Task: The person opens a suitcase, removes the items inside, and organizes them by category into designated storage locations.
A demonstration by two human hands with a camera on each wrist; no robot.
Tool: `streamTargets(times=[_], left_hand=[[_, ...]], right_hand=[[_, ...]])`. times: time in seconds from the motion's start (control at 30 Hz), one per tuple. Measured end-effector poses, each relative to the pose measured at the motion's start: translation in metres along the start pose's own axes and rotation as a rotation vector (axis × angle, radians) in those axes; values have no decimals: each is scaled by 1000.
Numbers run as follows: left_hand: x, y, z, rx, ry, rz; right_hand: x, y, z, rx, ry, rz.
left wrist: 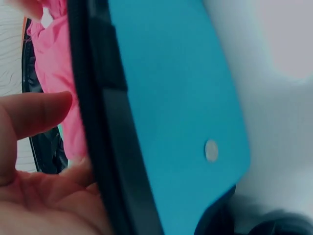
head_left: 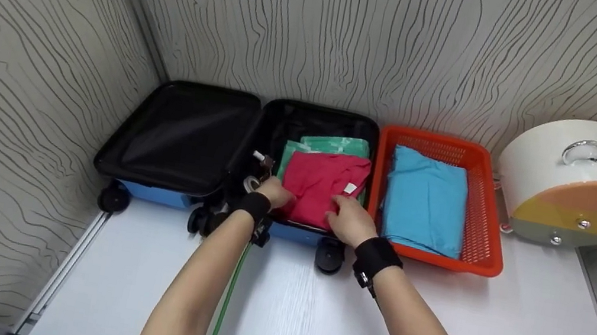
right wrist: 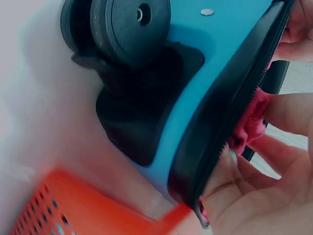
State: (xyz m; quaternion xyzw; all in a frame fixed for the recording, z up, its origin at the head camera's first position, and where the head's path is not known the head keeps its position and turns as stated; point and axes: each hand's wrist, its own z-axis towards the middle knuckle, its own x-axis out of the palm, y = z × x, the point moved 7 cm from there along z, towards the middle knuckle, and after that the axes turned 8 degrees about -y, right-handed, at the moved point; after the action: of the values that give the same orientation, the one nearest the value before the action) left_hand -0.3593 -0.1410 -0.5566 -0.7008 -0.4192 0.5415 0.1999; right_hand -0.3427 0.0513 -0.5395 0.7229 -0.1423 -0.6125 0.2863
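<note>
A folded red garment (head_left: 316,185) with a white tag lies in the right half of an open blue suitcase (head_left: 288,232), over green patterned packets (head_left: 335,144). At the garment's near left corner is my left hand (head_left: 275,192); in the left wrist view its thumb (left wrist: 44,110) is straight against the cloth, and the suitcase rim hides some fingertips. My right hand (head_left: 352,222) is at the near right edge, where thumb and fingers pinch a crumpled fold of the red cloth (right wrist: 252,122) just inside the zipped rim.
The suitcase's other half, with a black lining (head_left: 190,132), lies open to the left. Close on the right stands an orange basket (head_left: 492,246) holding folded blue cloth (head_left: 424,202). A white rounded drawer box (head_left: 553,148) is farther right. Suitcase wheels (head_left: 330,256) jut toward the front.
</note>
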Motion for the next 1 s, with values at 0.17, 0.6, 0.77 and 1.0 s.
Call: streamTargets(times=[0.17, 0.6, 0.77, 1.0], left_hand=[[5, -1, 2, -16, -20, -34], [5, -9, -1, 10, -7, -125], [3, -16, -5, 38, -29, -145], [3, -21, -6, 46, -12, -175]], right_hand=[[3, -4, 4, 46, -19, 124], [-5, 6, -3, 23, -184, 268], [-8, 12, -3, -11, -284, 273], [1, 0, 3, 154, -177, 553]])
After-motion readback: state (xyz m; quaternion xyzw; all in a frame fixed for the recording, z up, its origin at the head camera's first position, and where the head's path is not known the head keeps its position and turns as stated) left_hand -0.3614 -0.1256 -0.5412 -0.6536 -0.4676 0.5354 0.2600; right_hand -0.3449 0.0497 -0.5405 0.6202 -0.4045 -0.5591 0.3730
